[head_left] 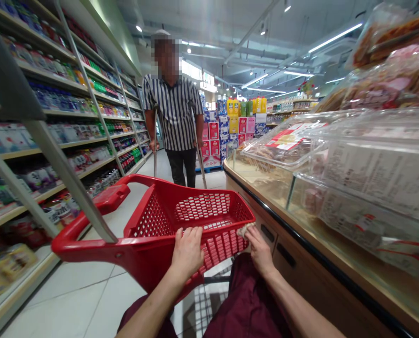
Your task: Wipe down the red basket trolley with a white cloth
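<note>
tall shelving of drinks fills the left side, its near end cut off by the frame. a tabletop with a wooden front and clear packs on it runs along the right. beyond the cart, a person in a striped shirt stands on crutches, lower legs hidden behind the basket. the red cart lies crosswise in front of the wearer, long axis running left to right, handle to the left of both hands and front end just beside the tabletop. a metal tube slants up from it to the left; with its top cut off, what it belongs to is unclear. the left hand, nearer the handle, bends its fingers over the middle of the near rim and seems to grip it loosely. the right hand, nearer the front corner, has its fingertips pinched on a small pale scrap at the rim. the fingers partly cover that scrap, so what it is cannot be told.
</note>
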`<state>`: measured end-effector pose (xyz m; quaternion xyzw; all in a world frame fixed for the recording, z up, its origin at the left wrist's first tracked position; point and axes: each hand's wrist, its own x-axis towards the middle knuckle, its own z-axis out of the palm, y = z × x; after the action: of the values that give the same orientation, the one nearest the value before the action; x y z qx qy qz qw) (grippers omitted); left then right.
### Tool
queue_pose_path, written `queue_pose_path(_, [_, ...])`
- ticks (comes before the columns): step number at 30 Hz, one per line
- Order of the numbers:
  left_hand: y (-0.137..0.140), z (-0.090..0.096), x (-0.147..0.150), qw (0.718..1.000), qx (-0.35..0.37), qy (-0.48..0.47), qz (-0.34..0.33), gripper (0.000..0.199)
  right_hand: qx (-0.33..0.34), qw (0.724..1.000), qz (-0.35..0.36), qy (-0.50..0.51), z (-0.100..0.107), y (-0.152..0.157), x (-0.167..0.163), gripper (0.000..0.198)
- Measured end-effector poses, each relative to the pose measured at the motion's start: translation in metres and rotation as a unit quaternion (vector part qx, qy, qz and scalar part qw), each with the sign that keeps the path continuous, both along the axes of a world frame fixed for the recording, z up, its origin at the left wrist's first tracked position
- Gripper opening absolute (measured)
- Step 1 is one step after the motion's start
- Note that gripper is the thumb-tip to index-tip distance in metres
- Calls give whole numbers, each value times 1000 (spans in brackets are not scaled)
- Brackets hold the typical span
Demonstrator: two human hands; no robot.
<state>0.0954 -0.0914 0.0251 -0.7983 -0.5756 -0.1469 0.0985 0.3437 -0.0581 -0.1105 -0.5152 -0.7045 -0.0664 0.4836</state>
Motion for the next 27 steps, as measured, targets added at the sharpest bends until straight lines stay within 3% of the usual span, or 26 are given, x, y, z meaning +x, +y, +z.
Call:
queue_pose_path(3, [-1,0,-1,1000,-7,2,-1,48,-57,998,4,-1,-12,-2,4,44])
queue_pose_path(9, [-3,-1,-1,1000,7,-1,-3,48,50,996,-8,67,14,15,12,38])
queue_pose_path(16, [-3,0,-2,1000,1,-4,-3,48,-42,998,-24,38,-7,9,23,36])
queue_pose_path(21, [-4,-2,-3,1000,2,-8,-7,48,31,996,-18,83,12,13,17,42])
queue_pose_path(27, [-6,1,-3,1000,-16,3,-5,48,-61,996,-40,53,-9,7,16,41])
